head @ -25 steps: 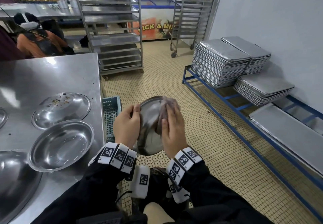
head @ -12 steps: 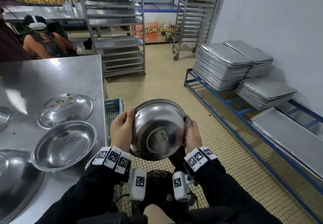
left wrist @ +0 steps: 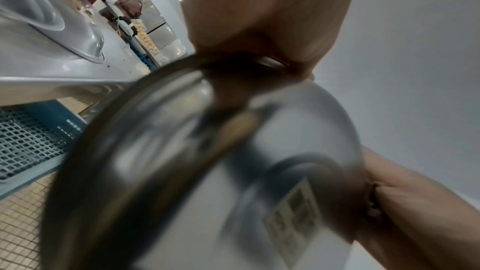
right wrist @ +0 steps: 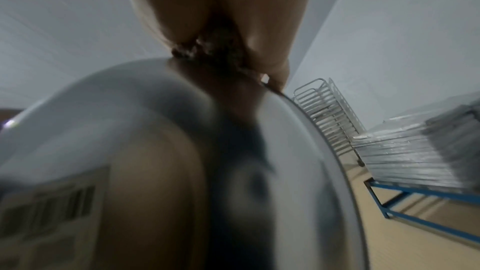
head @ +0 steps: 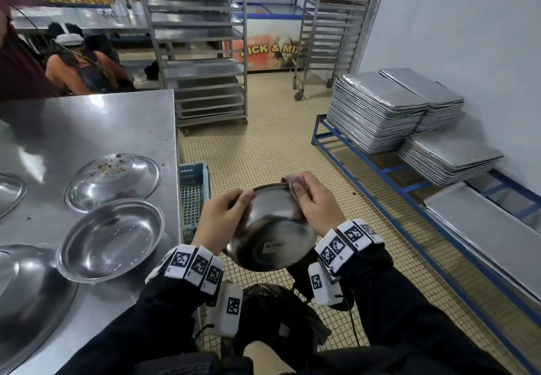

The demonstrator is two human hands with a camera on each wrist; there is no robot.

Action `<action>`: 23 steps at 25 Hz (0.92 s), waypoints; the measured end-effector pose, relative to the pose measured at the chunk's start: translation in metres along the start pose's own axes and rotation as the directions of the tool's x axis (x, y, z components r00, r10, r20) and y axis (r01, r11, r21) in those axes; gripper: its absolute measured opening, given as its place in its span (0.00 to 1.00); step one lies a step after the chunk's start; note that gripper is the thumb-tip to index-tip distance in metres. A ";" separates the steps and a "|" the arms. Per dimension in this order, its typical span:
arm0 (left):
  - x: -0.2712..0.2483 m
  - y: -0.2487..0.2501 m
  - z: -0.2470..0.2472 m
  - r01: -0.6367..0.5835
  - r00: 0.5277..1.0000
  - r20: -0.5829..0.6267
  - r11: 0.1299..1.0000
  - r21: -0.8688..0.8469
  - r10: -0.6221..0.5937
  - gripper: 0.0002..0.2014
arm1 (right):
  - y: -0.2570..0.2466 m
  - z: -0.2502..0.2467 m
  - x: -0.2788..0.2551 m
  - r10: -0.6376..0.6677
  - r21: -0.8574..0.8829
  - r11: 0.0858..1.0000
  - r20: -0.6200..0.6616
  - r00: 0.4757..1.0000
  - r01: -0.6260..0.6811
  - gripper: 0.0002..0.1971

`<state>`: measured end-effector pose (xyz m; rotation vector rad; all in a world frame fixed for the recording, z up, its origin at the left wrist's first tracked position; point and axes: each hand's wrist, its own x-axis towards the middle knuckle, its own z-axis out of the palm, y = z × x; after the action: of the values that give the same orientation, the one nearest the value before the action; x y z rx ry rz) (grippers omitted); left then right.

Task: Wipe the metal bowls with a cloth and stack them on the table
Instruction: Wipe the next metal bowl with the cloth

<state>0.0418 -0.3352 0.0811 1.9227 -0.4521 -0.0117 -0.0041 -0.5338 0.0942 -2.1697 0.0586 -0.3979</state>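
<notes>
A metal bowl [head: 270, 237] is held in the air over the floor, its underside with a sticker turned toward me. My left hand [head: 222, 216] grips the bowl's left rim [left wrist: 182, 130]. My right hand [head: 316, 202] pinches a pinkish cloth [head: 292, 183] over the far right rim and presses it on the bowl [right wrist: 182, 151]. The cloth [right wrist: 207, 48] shows dark between my fingers in the right wrist view. On the steel table [head: 117, 123] at the left lie an upright bowl [head: 112, 238] and an overturned bowl [head: 114, 180] with crumbs on it.
Parts of two more bowls [head: 29, 301] show at the table's left edge. A blue-grey crate [head: 193, 196] stands on the floor beside the table. Stacked metal trays [head: 377, 108] rest on a blue rack at the right. Wheeled shelf racks [head: 202, 53] and a seated person [head: 85, 67] are behind.
The bowl was turned from its inside facing right to its underside facing me, then tilted back. My right hand with the cloth moved from inside the bowl to the far right rim.
</notes>
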 end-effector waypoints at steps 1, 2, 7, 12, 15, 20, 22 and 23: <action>0.001 0.000 0.000 0.001 1.000 -0.024 1.000 -0.008 -0.001 0.14 | 0.002 0.002 0.002 -0.035 -0.019 0.999 -0.011 0.999 0.035 0.13; 0.002 0.000 0.001 0.008 0.999 -0.052 1.000 -0.009 -0.008 0.15 | 0.004 0.005 0.004 -0.063 -0.027 0.998 -0.019 0.998 0.062 0.14; 0.011 0.004 0.007 0.188 0.978 -0.047 0.959 -0.213 -0.202 0.17 | 0.001 0.045 -0.020 -0.224 -0.228 0.955 -0.137 0.965 0.189 0.17; 0.010 0.004 0.004 0.178 0.983 0.011 0.955 -0.235 -0.181 0.19 | -0.003 0.052 -0.028 -0.015 -0.113 0.993 -0.320 0.947 -0.022 0.23; 0.009 0.003 0.000 0.182 0.981 -0.019 0.942 -0.281 -0.195 0.17 | 0.011 0.031 -0.023 0.401 0.194 0.912 -0.227 0.888 -0.362 0.22; 0.010 0.000 0.000 0.085 0.995 -0.045 0.989 -0.121 -0.091 0.16 | 0.001 0.036 -0.034 0.137 -0.002 0.990 -0.244 0.960 -0.142 0.22; 0.010 -0.001 0.002 0.070 0.997 -0.034 0.993 -0.097 -0.073 0.16 | -0.008 0.047 -0.030 -0.013 -0.124 0.992 -0.250 0.968 -0.019 0.23; 0.009 -0.001 0.002 0.055 0.998 -0.035 0.996 -0.071 -0.057 0.16 | -0.012 0.047 -0.027 -0.001 -0.128 0.991 -0.252 0.968 -0.033 0.23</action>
<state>0.0501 -0.3398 0.0810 1.8631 -0.3683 -0.0284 -0.0162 -0.4852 0.0710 -2.2343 0.2499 -0.6750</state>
